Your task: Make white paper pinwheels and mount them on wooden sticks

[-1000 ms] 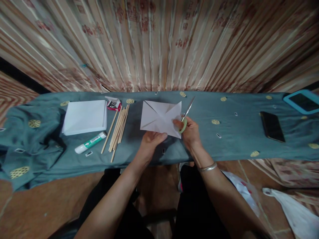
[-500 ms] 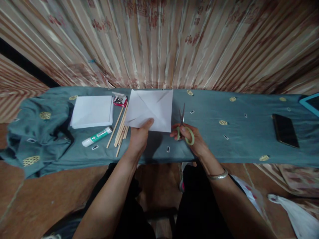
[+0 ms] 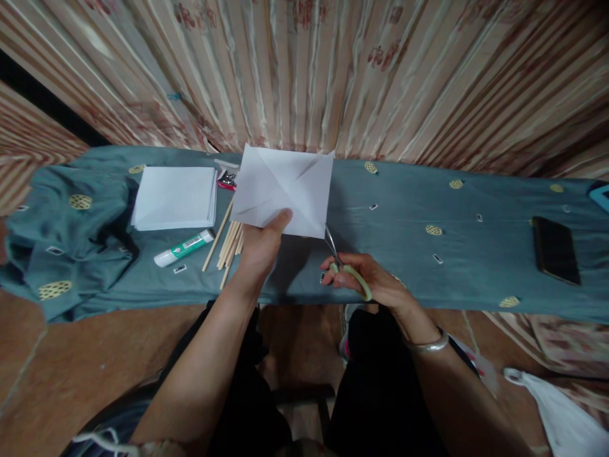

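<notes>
A creased sheet of white paper (image 3: 285, 184) is gripped at its lower edge by my left hand (image 3: 265, 244), thumb on top and fingers hidden beneath. Diagonal fold lines cross the sheet. My right hand (image 3: 359, 276) holds scissors (image 3: 340, 261) with pale green handles. Their blades point up and left, at the paper's lower right corner; whether the corner lies between them I cannot tell. Left of the sheet are several thin wooden sticks (image 3: 231, 244), partly under it, and a small red box (image 3: 227, 179) of metal pieces, partly covered by the paper.
On the blue-green cloth (image 3: 399, 203) at left lie a stack of white paper (image 3: 175, 197) and a glue stick (image 3: 184, 247). A dark phone (image 3: 556, 249) rests at the right, with a light blue object (image 3: 600, 195) beyond it. A pleated curtain (image 3: 304, 76) hangs behind.
My right hand has turned the scissors leftward and brought their blades to the sheet's lower right corner. The paper has risen slightly in view, still in my left hand.
</notes>
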`<state>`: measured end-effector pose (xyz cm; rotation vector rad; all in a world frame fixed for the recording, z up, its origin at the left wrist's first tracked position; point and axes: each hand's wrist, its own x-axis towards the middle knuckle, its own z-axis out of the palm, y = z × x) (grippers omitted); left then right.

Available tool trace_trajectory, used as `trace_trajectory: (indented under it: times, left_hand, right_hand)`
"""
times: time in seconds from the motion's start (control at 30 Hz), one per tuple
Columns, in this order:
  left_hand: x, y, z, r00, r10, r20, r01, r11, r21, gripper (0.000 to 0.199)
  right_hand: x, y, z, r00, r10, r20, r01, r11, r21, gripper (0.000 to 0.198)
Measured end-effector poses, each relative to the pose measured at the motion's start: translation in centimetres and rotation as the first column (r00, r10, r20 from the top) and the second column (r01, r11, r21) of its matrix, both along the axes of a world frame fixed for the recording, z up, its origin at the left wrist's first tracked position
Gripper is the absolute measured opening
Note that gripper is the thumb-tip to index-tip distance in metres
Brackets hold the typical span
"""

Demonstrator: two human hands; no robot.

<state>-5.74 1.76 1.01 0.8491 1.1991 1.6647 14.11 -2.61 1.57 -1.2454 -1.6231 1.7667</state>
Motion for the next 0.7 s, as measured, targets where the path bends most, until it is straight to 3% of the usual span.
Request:
trace_trajectory:
  times: [0.3,0.7]
  left_hand:
    - [0.8,-0.9,1.4,0.997,-0.038,-0.067,0.035,0.998,-0.057,0.070]
    - [1.1,-1.1,1.4,0.996,-0.062,-0.069,0.057,0.996,-0.070,0.068]
  right_hand:
    - [-0.3,0.0,-0.3,0.999,-0.031,-0.030,0.032,0.999,0.003,0.046]
    - [-0.3,0.1,-0.4,0.998,-0.049,-0.030,0.048,0.999,-0.009,0.042]
